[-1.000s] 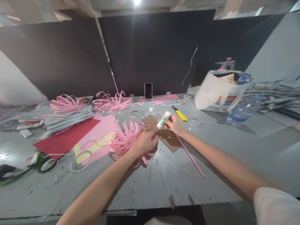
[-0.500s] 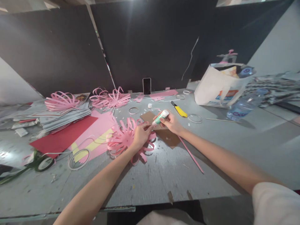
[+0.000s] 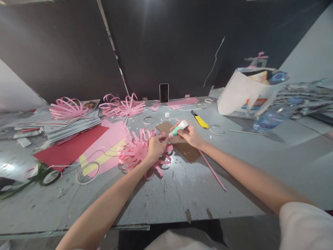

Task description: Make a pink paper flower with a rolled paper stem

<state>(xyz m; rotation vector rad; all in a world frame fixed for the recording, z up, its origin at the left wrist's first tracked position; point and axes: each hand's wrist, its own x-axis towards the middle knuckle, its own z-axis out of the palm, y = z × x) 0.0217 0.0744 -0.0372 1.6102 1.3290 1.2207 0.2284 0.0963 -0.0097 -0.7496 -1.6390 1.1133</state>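
Note:
My right hand (image 3: 191, 134) is wrapped round a white and green glue stick (image 3: 178, 130), tilted with its lower end towards my left fingertips. My left hand (image 3: 157, 146) reaches over the right part of a looped pink paper flower (image 3: 137, 151), its fingers pinched on the end of a pink strip that is mostly hidden. Beneath both hands lies a brown cardboard piece (image 3: 187, 151). A narrow pink strip (image 3: 213, 171) runs from under my right wrist towards the table's front. The white cap (image 3: 167, 115) stands behind the cardboard.
A yellow cutter (image 3: 201, 121) and wire rings lie behind right, near a white bag (image 3: 240, 93) and a plastic bottle (image 3: 273, 118). A phone (image 3: 164, 93) stands at the back. Left are pink paper flowers, red paper (image 3: 71, 147), stacked papers (image 3: 65, 128) and green tape (image 3: 49, 176).
The camera view has shifted slightly. Both hands stay nearly in place, with the glue stick still at my left fingertips.

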